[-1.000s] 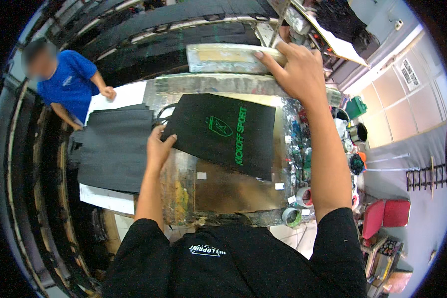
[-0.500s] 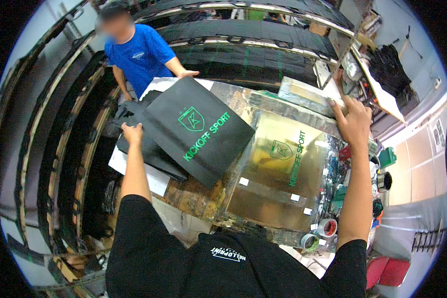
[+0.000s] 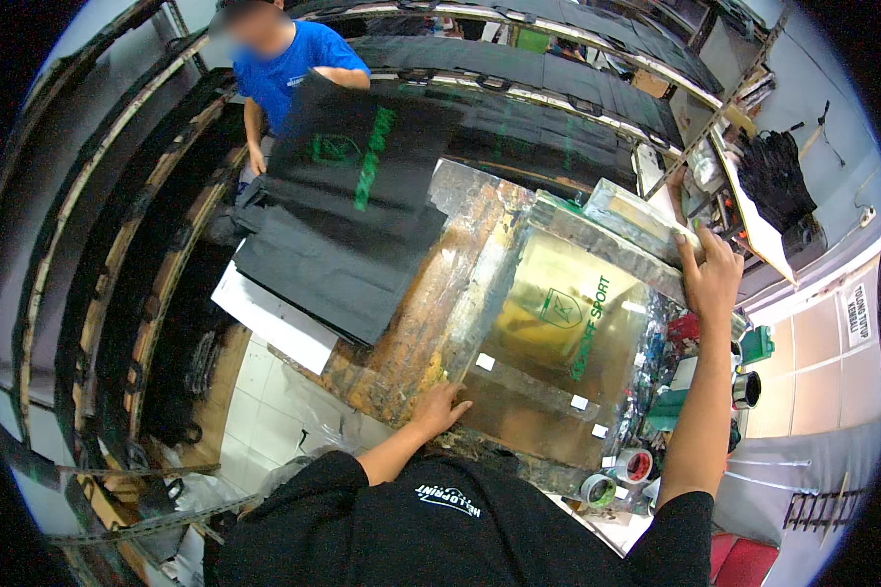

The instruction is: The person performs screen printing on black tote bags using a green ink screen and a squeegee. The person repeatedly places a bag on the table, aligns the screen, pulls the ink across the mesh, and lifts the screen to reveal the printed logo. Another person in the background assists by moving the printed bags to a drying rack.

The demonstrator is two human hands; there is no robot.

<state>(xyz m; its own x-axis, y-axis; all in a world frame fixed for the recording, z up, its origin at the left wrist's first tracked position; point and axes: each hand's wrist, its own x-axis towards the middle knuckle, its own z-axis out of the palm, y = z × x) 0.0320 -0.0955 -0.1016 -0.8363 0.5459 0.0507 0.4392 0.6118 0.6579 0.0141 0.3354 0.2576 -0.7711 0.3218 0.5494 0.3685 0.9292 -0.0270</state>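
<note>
A yellowish printing screen [image 3: 533, 338] with a green crest and lettering lies on the worktable in front of me. My right hand [image 3: 712, 274] is at its far right corner, fingers bent over the end of a long pale bar-like piece [image 3: 636, 217] lying along the far edge. My left hand [image 3: 436, 409] is at the screen's near left side, over the stained wooden board, fingers apart and holding nothing. At the far left, a co-worker in a blue shirt [image 3: 303, 64] lifts a black sheet with green print [image 3: 401, 127], probably a bag, above a black stack [image 3: 333, 284].
White board [image 3: 274, 321] sticks out under the black stack. Tape rolls [image 3: 635, 466] sit at the near right corner, with cups and containers [image 3: 746, 390] beyond. Racks holding black sheets [image 3: 578, 93] line the back and left. A red chair [image 3: 744, 560] stands at lower right.
My left hand has left the black sheets and come back toward me, beside the screen. The co-worker has raised the printed black sheet off to the left. My right hand stays at the far corner.
</note>
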